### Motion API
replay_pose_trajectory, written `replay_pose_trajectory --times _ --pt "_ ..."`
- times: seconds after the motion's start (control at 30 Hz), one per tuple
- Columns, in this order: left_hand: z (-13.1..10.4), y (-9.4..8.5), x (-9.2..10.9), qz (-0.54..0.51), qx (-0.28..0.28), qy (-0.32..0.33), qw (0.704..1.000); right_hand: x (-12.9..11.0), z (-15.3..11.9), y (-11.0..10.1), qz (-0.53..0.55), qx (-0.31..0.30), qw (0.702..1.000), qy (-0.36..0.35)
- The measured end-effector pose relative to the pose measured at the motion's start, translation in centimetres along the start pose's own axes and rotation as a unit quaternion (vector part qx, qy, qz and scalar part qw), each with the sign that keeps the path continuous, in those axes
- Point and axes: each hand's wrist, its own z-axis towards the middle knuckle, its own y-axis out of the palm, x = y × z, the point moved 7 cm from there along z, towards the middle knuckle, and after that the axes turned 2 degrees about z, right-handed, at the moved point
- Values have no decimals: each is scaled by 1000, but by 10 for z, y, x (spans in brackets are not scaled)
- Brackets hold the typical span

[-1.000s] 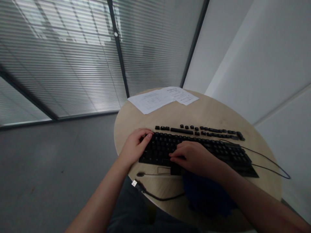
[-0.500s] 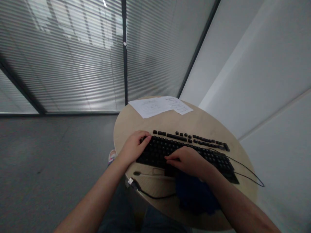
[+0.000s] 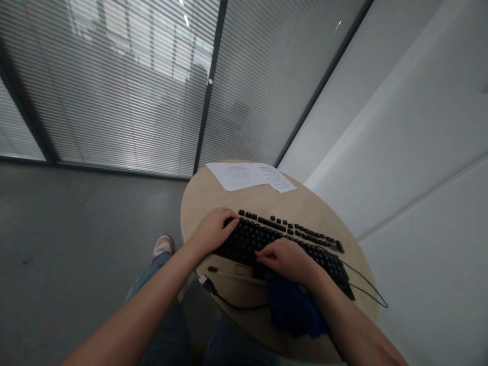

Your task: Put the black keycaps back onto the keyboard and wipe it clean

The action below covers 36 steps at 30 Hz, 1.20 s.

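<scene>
A black keyboard (image 3: pixel 246 239) lies across the round wooden table, with several loose black keycaps (image 3: pixel 271 223) lined up in rows along its far side. My left hand (image 3: pixel 211 231) grips the keyboard's left end, thumb on top and fingers curled at the far corner. Over the near part of the keys, my right hand (image 3: pixel 287 258) is closed in a pinch. Whatever sits between those fingertips is too small and dark to make out. Beneath my right wrist is a dark blue cloth (image 3: pixel 295 310), partly covered by the forearm.
Printed papers (image 3: pixel 244 177) lie at the table's far edge. A USB plug (image 3: pixel 207 283) on a black cable sticks out by the near left edge, beside a thin light stick (image 3: pixel 240 277) with a dark end. Another thin cable (image 3: pixel 375 292) loops at right. Walls stand close behind.
The camera view has tilted and shifted slightly. Both hands keep nearly the same places on the keyboard, with the right still pinched. A shoe and leg show more at left.
</scene>
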Motion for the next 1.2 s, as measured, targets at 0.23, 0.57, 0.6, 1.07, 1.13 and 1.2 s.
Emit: replay_pose_trajectory --times 0.23,0.57,0.6,1.07,1.13,1.2 --pt "-1 0 2 3 0 13 1000 12 -8 -2 70 20 997 28" --pt "-1 0 1 -4 3 17 1000 93 18 -61 68 137 980 124" --pt "-1 0 0 -7 4 16 1000 105 25 -64 52 146 978 138" --pt "1 -1 -6 -41 -7 -3 999 156 80 -34 43 80 981 170" --pt "2 -1 -6 -43 -11 -4 999 157 83 -32 41 80 981 171" --pt "3 -1 -6 -45 -16 -2 999 157 86 -30 41 82 982 168"
